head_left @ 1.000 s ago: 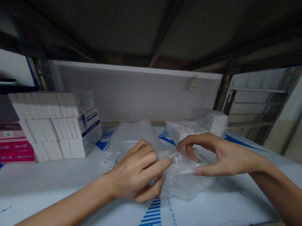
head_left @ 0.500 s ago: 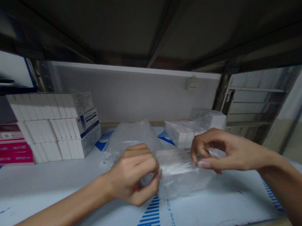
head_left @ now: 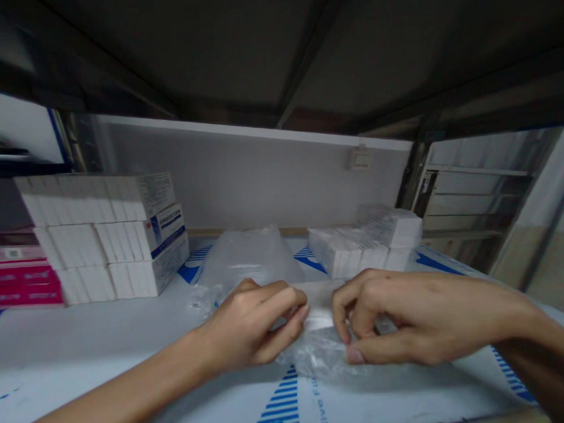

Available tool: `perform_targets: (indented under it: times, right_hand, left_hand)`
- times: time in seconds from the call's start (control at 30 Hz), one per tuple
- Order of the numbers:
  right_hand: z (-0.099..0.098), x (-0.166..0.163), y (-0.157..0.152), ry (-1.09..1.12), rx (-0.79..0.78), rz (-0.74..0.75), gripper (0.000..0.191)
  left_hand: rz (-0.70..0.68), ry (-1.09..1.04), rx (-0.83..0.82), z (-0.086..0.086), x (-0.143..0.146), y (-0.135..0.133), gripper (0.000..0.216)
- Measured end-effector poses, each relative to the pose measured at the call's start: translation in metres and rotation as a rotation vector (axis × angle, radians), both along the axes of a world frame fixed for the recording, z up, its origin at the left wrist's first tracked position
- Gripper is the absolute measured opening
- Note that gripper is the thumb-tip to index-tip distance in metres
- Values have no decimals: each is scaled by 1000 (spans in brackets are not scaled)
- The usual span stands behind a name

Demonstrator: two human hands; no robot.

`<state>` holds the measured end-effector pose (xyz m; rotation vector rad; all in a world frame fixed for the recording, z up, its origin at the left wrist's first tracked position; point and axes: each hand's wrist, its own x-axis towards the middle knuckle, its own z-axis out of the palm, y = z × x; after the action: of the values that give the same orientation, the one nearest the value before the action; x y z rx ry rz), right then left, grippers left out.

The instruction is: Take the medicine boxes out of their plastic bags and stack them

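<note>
A clear plastic bag (head_left: pixel 319 353) lies on the shelf in front of me, crinkled along its near side. Something flat and whitish shows through it between my hands; its kind is unclear. My left hand (head_left: pixel 254 322) pinches the bag's left side, thumb against fingers. On the right side, my right hand (head_left: pixel 399 315) is closed on the plastic with curled fingers and thumb. Just behind lies another translucent plastic bag (head_left: pixel 246 256), lying flat. Shrink-wrapped white boxes (head_left: pixel 353 249) sit beyond my right hand.
White medicine boxes (head_left: pixel 106 244) are stacked at the left, beside pink boxes (head_left: pixel 23 279). Overhead is a dark metal shelf (head_left: pixel 210 59), with a metal post (head_left: pixel 414 174) at right. A wall switch (head_left: pixel 360 158) is on the back wall.
My right hand has moved left and slightly nearer, closing in on my left hand. The left hand has shifted slightly right. The bag's near edge is more bunched up.
</note>
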<state>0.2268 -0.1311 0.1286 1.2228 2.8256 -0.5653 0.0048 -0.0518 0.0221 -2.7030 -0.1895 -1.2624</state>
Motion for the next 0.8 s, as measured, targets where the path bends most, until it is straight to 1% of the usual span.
perform_targets:
  times: [0.07, 0.1, 0.13, 0.17, 0.23, 0.3, 0.33, 0.37, 0.4, 0.47, 0.53, 0.57, 0.7, 0.73, 0.8]
  right_hand:
    - [-5, 0, 0, -81, 103, -127, 25]
    - [-7, 1, 0, -124, 165, -192, 19]
    - [-10, 2, 1, -166, 211, -243, 17]
    - [-12, 4, 2, -204, 240, -285, 24]
    - [-17, 5, 5, -273, 263, -350, 53]
    - [-20, 3, 9, -332, 288, -385, 81]
    - [-21, 1, 11, -345, 307, -382, 89]
    - [-21, -2, 13, -352, 320, -360, 93]
    - [-21, -6, 15, -347, 323, -323, 91]
    - [-20, -14, 19, -307, 336, -251, 81]
    - [-19, -22, 23, -261, 340, -209, 74]
    - [-18, -24, 26, -245, 329, -197, 74]
    - [-15, -25, 33, -204, 281, -137, 90]
    - [-15, -24, 33, -187, 295, -135, 90]
    - [-15, -24, 33, -153, 320, -142, 84]
  left_hand:
    - [43, 49, -1, 0, -1, 0, 8]
    - [60, 70, -6, 0, -1, 0, 14]
    - [75, 79, -8, 1, -1, 1, 22]
    - [90, 79, -12, 1, -1, 1, 28]
    - [119, 79, -22, 1, 0, 0, 39]
    - [156, 83, -46, 0, 2, -1, 42]
    - [178, 85, -70, -1, 3, -1, 44]
    - [198, 93, -91, -2, 4, -2, 47]
    - [215, 104, -106, -2, 5, -3, 50]
    - [246, 123, -116, -3, 6, -4, 54]
    - [280, 143, -111, -2, 5, -3, 55]
    - [300, 151, -109, -2, 5, -2, 55]
    - [363, 163, -139, -4, 5, 3, 65]
    - [369, 170, -160, -5, 5, 4, 67]
    - [369, 187, -205, -9, 6, 5, 69]
